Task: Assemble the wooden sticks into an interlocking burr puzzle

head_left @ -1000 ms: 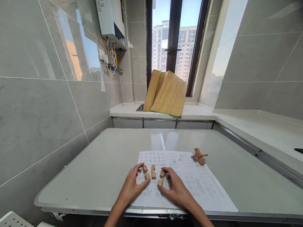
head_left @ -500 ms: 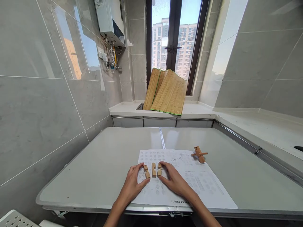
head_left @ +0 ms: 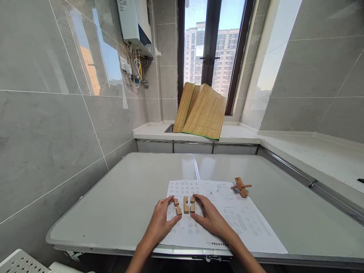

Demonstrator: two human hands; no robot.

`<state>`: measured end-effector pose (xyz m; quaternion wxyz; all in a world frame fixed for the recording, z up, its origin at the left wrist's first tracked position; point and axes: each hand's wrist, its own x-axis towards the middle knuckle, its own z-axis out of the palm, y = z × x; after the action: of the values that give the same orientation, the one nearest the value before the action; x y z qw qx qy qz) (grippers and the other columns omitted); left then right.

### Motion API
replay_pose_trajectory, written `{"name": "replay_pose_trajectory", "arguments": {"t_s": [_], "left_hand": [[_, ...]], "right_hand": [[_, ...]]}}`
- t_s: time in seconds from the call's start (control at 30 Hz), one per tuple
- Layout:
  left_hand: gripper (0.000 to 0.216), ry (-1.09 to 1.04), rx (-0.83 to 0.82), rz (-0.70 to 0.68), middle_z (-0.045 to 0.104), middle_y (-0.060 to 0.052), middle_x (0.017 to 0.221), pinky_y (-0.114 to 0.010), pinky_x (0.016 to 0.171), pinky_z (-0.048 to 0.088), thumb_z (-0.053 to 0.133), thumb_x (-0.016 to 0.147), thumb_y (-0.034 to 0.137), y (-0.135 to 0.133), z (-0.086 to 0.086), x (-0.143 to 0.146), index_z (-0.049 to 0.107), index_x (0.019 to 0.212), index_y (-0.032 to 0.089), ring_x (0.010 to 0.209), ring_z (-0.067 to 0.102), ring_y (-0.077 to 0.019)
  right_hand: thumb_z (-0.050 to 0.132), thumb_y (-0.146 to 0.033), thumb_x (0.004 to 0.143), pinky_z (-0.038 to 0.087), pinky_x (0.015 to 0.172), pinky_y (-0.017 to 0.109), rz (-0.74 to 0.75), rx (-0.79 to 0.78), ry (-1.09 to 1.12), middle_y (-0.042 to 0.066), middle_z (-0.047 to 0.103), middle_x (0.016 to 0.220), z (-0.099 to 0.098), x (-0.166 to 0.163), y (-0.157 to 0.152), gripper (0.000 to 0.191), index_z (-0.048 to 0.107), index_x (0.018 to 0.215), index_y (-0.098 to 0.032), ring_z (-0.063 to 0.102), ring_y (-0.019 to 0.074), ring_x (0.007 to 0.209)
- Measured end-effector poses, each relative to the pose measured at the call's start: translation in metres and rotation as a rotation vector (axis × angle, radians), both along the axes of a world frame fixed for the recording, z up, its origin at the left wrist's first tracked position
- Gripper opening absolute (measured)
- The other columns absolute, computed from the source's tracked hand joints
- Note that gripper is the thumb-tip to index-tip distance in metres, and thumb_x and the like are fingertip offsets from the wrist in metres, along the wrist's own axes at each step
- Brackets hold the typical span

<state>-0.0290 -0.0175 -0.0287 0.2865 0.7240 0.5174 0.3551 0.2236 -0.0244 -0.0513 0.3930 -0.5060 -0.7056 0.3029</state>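
Note:
Three small notched wooden blocks stand side by side on a printed paper sheet (head_left: 241,235). The left notched block (head_left: 178,211) is tilted, and my left hand (head_left: 159,220) pinches its two ends between thumb and index finger. Upright in the middle, touched by neither hand, is another notched block (head_left: 185,208). My right hand (head_left: 212,217) grips the right notched block (head_left: 192,209) the same way, index finger at the far end and thumb at the near end. A narrow gap separates the middle block from each neighbour.
A cross-shaped group of brown wooden pieces (head_left: 241,187) lies at the sheet's upper right edge. Beneath is a pale folding table (head_left: 113,204) with a centre seam. Behind it, a bamboo mat (head_left: 204,113) leans on the white counter (head_left: 153,131) by the window.
The view has shifted slightly, so everything sits a little further right. Both hands keep their pinch, and the blocks show no clear movement on the sheet.

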Motion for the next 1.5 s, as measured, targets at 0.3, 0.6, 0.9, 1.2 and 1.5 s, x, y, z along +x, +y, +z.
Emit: {"name": "replay_pose_trajectory", "arguments": {"t_s": [0.3,0.6,0.9,1.2,1.5], "left_hand": [[0.056,0.041,0.181,-0.031,0.060,-0.008,0.137,-0.046,0.111,0.047,0.069,0.084,0.024,-0.004,0.009,0.004,0.055,0.138,0.028,0.130,0.057,-0.0303],[0.052,0.110,0.227,-0.055,0.063,-0.007,0.132,-0.046,0.108,0.050,0.070,0.083,0.022,-0.006,0.010,0.005,0.057,0.133,0.028,0.127,0.058,-0.0297],[0.055,0.139,0.121,-0.022,0.060,-0.011,0.135,-0.048,0.112,0.048,0.069,0.087,0.031,-0.002,-0.002,0.001,0.053,0.139,0.025,0.130,0.057,-0.0293],[0.059,0.122,0.108,-0.008,0.061,-0.011,0.136,-0.049,0.111,0.049,0.070,0.086,0.032,-0.003,-0.003,0.001,0.052,0.142,0.025,0.130,0.058,-0.0307],[0.062,0.106,0.162,-0.025,0.062,-0.008,0.136,-0.048,0.111,0.048,0.072,0.083,0.024,-0.007,0.002,0.001,0.051,0.141,0.028,0.130,0.058,-0.0291]], "right_hand": [[0.071,-0.031,0.084,0.038,0.118,0.045,0.021,0.018,-0.029,0.008,0.053,0.148,-0.001,0.000,0.002,0.069,0.045,0.148,-0.027,0.048,0.0276,0.140],[0.075,-0.040,0.084,0.038,0.119,0.046,0.122,-0.009,-0.066,0.010,0.046,0.155,0.005,-0.007,0.015,0.074,0.043,0.150,-0.027,0.043,0.0289,0.144],[0.073,-0.040,0.087,0.038,0.119,0.047,0.094,0.092,-0.131,0.009,0.049,0.151,0.000,-0.014,0.017,0.067,0.047,0.148,-0.027,0.044,0.0299,0.141],[0.066,-0.035,0.091,0.036,0.121,0.048,0.033,0.066,-0.096,0.009,0.047,0.153,-0.008,-0.007,0.004,0.068,0.038,0.153,-0.029,0.042,0.0282,0.144],[0.066,-0.032,0.090,0.042,0.116,0.046,-0.002,0.080,-0.056,0.008,0.055,0.143,-0.005,-0.006,0.000,0.062,0.043,0.147,-0.029,0.050,0.0270,0.135]]}}
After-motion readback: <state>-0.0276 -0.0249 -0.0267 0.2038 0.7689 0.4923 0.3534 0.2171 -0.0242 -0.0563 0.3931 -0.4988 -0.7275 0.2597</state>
